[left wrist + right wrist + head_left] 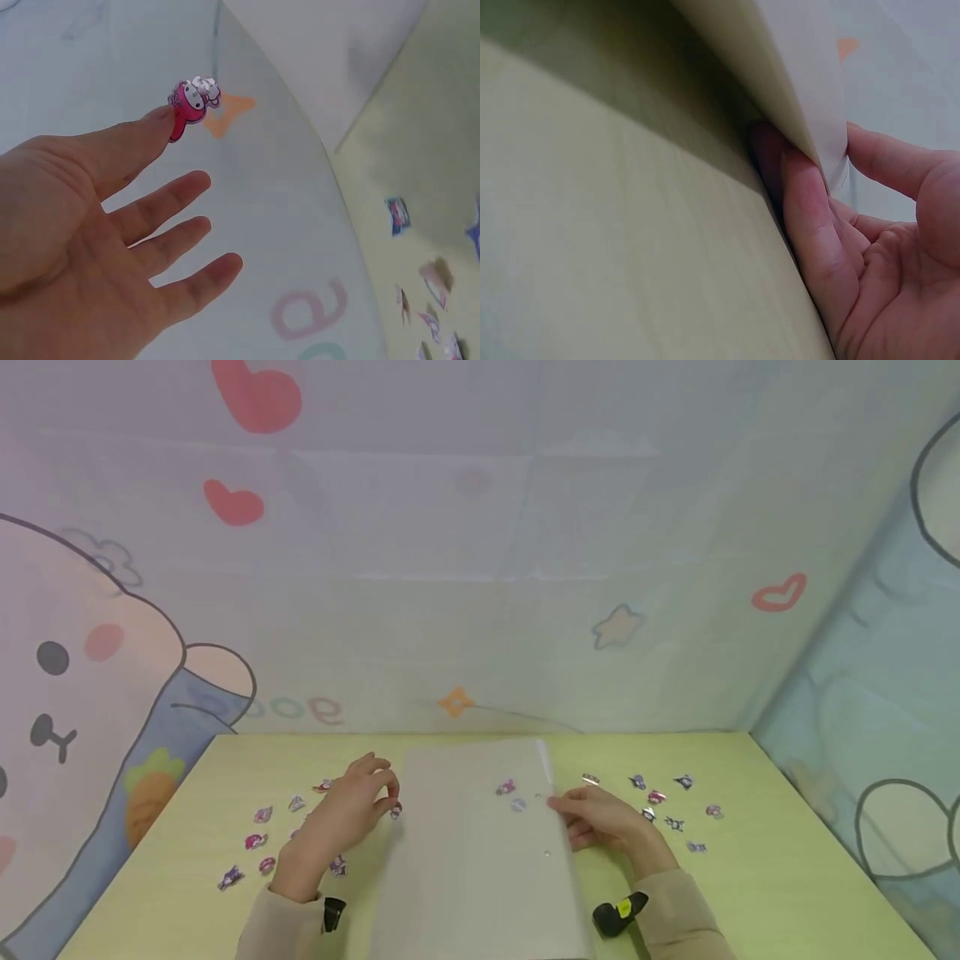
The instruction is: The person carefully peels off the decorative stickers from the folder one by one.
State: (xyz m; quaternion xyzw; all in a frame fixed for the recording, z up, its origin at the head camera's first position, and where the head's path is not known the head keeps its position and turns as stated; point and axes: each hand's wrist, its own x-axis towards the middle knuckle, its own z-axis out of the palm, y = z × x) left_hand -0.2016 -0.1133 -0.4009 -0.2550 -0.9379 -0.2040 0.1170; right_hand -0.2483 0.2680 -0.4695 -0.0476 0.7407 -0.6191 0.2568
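My left hand (pixel 348 806) pinches a small pink character sticker (pixel 192 103) by its edge, beside the left edge of a large white board (pixel 472 868). The thumb lies against the sticker in the left wrist view, and the other fingers are spread. At the board's right edge, my right hand (pixel 603 818) grips it, thumb on the upper face and fingers (pixel 810 202) tucked underneath. That edge stands raised off the table in the right wrist view. On the board lie a pink sticker (pixel 506 787), a pale round piece (pixel 518 805) and a few tiny clear dots.
Several loose character stickers (pixel 256 841) are scattered on the yellow-green table (pixel 150 910) to the left, partly behind the left forearm. More stickers (pixel 674 824) lie to the right of the board. A printed cloth backdrop (pixel 420 527) hangs behind the table.
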